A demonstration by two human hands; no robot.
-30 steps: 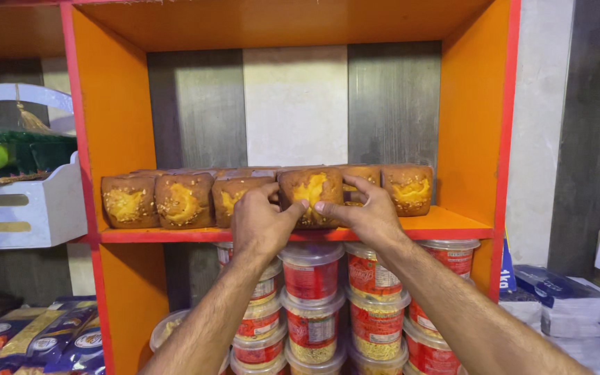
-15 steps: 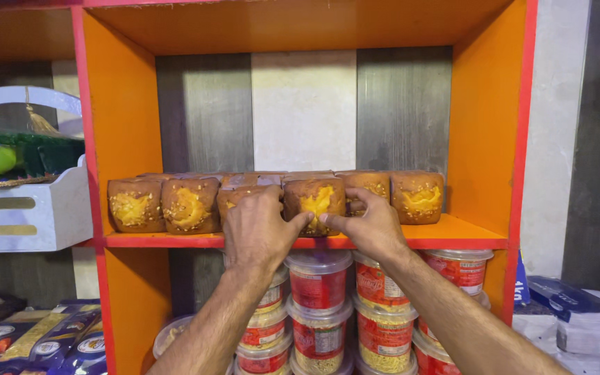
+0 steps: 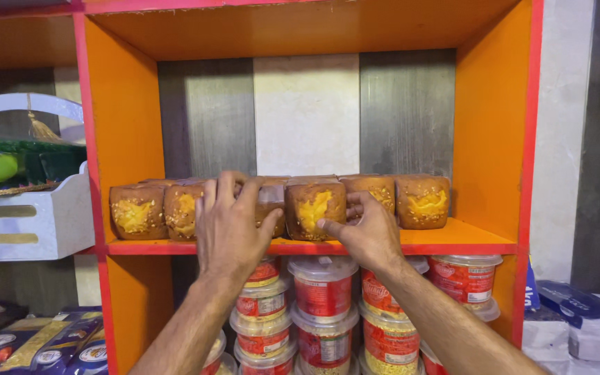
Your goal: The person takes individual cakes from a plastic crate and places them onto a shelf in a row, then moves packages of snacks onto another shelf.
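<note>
Orange shelving (image 3: 484,139) with red edges fills the view, backed by grey and pale wall panels. On its middle shelf (image 3: 453,239) stands a row of wrapped brown cakes with yellow centres, set side by side along the front edge. One wrapped cake (image 3: 315,208), near the middle of the row, sits upright on the shelf between both hands. The right hand (image 3: 364,232) touches its right side, thumb pressed on the front face and fingers (image 3: 355,201) curled round the edge, so it is clamped on that cake. The left hand (image 3: 227,226) lies flat over the neighbouring cake (image 3: 271,205), fingers spread apart and draped across its top and front; whether it grips is not clear. Further left stand two more cakes (image 3: 133,210), and to the right two others (image 3: 423,201), all touching or nearly touching one another. Below the shelf, clear lidded tubs (image 3: 324,305) with red labels are stacked in columns. To the left, a white wooden tray (image 3: 32,222) holds green items, and dark packets (image 3: 43,344) lie lower down. White sacks (image 3: 578,323) rest at the lower right.
</note>
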